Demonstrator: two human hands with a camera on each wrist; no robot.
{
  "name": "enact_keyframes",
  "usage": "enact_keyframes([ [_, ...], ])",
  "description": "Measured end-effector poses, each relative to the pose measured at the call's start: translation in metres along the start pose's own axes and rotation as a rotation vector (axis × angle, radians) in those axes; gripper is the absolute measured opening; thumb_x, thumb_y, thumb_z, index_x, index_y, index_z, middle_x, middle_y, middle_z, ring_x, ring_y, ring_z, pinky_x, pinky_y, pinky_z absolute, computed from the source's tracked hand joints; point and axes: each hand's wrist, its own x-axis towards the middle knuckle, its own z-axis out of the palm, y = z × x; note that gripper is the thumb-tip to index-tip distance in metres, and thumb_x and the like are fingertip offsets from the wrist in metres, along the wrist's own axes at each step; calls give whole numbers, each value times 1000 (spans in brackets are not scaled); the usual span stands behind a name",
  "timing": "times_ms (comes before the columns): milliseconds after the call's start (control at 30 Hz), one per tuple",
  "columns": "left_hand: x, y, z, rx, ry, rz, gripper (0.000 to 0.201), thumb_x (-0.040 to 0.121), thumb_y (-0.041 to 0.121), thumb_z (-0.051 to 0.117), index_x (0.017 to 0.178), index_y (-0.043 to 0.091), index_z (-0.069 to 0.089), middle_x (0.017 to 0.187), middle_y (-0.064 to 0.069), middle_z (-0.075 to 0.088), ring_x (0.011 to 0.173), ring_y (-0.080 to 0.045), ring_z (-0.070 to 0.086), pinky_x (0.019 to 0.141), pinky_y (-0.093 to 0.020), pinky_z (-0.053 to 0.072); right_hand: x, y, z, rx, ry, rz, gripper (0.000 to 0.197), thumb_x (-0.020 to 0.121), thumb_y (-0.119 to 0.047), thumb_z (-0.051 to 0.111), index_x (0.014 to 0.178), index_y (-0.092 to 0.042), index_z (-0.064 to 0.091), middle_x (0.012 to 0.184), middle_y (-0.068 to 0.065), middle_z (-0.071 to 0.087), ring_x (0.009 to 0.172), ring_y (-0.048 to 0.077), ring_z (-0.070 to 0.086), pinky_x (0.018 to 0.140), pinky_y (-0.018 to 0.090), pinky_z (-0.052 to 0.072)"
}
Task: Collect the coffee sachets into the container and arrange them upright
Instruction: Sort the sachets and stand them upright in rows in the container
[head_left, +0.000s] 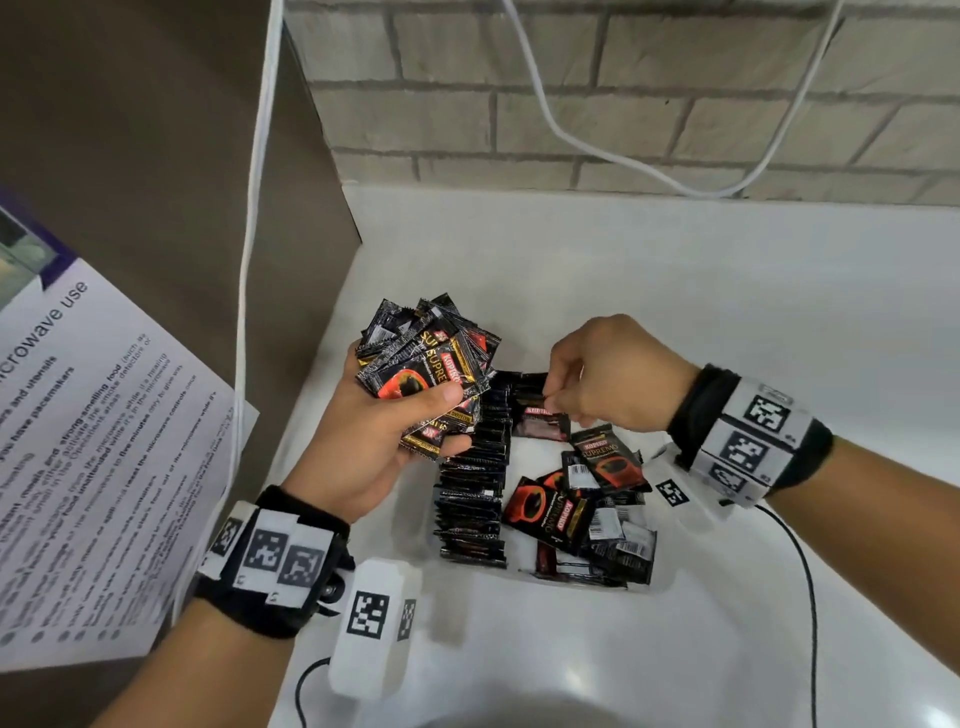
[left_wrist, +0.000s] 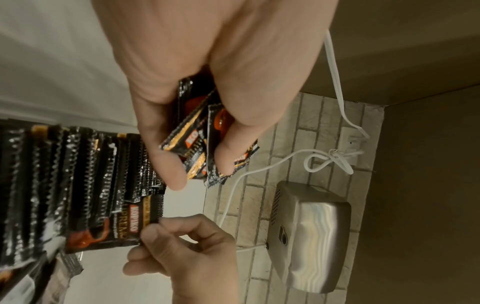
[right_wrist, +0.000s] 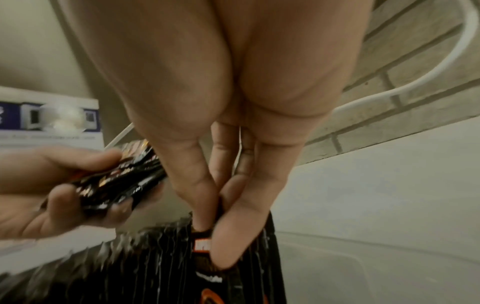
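Observation:
My left hand (head_left: 452, 415) grips a fanned bundle of black coffee sachets (head_left: 426, 374) above the counter; the bundle (left_wrist: 197, 131) sits between thumb and fingers. A row of sachets (head_left: 472, 493) stands upright along the left side of the clear container (head_left: 667, 551). Several loose sachets (head_left: 597, 509) lie flat in its right part. At the row's far end my right hand (head_left: 558, 400) pinches the top edge of one sachet (head_left: 540, 415). The right wrist view shows thumb and finger of that hand (right_wrist: 213, 232) on the sachet (right_wrist: 202, 246), against the row (right_wrist: 130, 267).
A printed microwave notice (head_left: 78, 467) hangs on the brown panel at left. A white cable (head_left: 249, 312) runs down beside it, and a brick wall stands behind. A steel dispenser (left_wrist: 311, 236) is mounted on that wall. A black cable (head_left: 810, 597) trails over the white counter.

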Motion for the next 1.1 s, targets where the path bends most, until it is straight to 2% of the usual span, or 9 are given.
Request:
enact_keyframes([
  [133,-4,-3,2,-8,6,16,70,81,-3,75,141,17,47,123,-12,73,104,-34,75,66,-43,63,6,-1,5,-151,-20,-43,2,85,-14,73,86,-12,74,65,-17,58,59,1,55,64,18,50],
  [367,-7,-9,-1,-19,-1,2,76,77,1,77,144,14,45,128,-17,70,104,-36,75,66,-43,63,12,-1,3,-125,-57,2,12,83,-11,77,79,-12,66,66,-8,65,68,18,72,74,37,61],
  [500,-6,-11,-2,-26,-14,-1,73,79,1,76,144,15,45,129,-16,69,106,-37,74,65,-41,62,13,0,1,-88,-80,9,24,81,-17,83,73,-15,60,70,4,73,65,20,74,74,39,62],
  [633,-5,-12,-3,-37,-10,-10,75,78,1,77,144,16,46,128,-16,70,106,-36,74,65,-42,63,9,-1,-3,-67,-58,19,24,81,-20,84,75,-14,61,66,0,70,65,22,73,73,39,61],
  [700,-5,-11,-2,-51,-10,-13,76,76,1,77,144,16,45,127,-15,71,106,-36,74,64,-42,62,3,-1,-7,-19,3,5,22,81,-23,83,76,-15,64,61,-5,65,63,20,71,72,40,61],
  [800,-7,-12,1,-76,-32,-27,78,77,0,84,145,12,46,126,-16,71,103,-34,75,60,-38,61,-9,-10,-13,164,98,-59,21,83,-36,81,81,-21,67,68,1,70,61,19,70,71,44,61],
  [867,-9,-15,6,-97,-61,-44,79,75,3,83,145,10,47,128,-18,70,102,-33,75,60,-36,60,-19,-23,-11,370,121,-111,24,82,-39,81,89,-20,68,77,6,70,65,26,71,69,48,62],
  [967,-14,-18,15,-91,-117,-57,79,75,1,82,145,10,47,126,-16,71,104,-31,75,61,-36,61,-31,-37,-2,492,107,-211,36,75,-34,88,103,-29,67,92,6,64,69,36,65,66,50,59],
  [1100,-18,-18,21,-91,-154,-52,81,75,-2,84,145,16,46,126,-11,72,107,-30,74,65,-41,63,-31,-37,9,550,107,-228,41,74,-20,89,107,-30,67,97,9,56,60,21,56,63,53,60],
])
